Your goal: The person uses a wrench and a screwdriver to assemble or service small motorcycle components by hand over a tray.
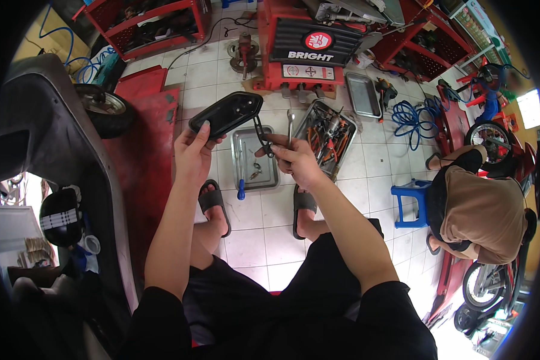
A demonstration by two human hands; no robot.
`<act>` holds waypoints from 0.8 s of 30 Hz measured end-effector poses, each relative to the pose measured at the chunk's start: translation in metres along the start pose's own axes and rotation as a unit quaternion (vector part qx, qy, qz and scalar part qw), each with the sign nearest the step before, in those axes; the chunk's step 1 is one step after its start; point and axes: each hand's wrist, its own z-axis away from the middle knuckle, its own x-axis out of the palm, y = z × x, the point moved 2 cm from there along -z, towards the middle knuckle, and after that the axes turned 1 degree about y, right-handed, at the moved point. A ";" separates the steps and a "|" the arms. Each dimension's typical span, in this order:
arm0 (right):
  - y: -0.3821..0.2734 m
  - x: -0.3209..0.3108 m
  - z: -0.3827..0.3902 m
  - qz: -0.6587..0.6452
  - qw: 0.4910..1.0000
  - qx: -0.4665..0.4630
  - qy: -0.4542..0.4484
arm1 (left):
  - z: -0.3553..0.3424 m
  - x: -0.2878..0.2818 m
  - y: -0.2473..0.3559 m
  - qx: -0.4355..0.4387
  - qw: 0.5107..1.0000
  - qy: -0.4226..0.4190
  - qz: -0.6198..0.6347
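Observation:
A black, elongated motorcycle mirror (227, 116) with a slotted arm is held up in front of me. My left hand (192, 149) grips its left end, thumb on top. Closed around the lower end of the mirror's arm is my right hand (298, 162). A silver wrench (291, 125) also sticks up from between that hand's fingers. Beneath the mirror, a grey metal tray (272, 180) on the floor holds a few small metal parts. A screwdriver with a blue handle (241, 191) leans across this tray.
A second tray (349, 157), full of tools, stands just right. Farther back are a red machine (303, 75), an empty-looking tray (363, 96) and a coiled blue hose (415, 120). A motorcycle seat body (72, 114) rises at left. A co-worker (483, 207) sits bent at right near a blue stool (411, 204).

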 end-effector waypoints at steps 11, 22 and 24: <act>-0.003 -0.004 -0.001 0.173 0.981 -0.052 0.065 | -0.001 -0.001 0.001 -0.003 1.000 -0.014 -0.007; -0.004 -0.002 0.000 0.143 0.986 -0.062 0.065 | -0.002 0.000 0.003 -0.003 1.000 0.016 -0.010; -0.007 -0.001 0.002 0.135 0.986 -0.059 0.074 | -0.003 -0.005 0.001 0.012 0.994 0.085 -0.059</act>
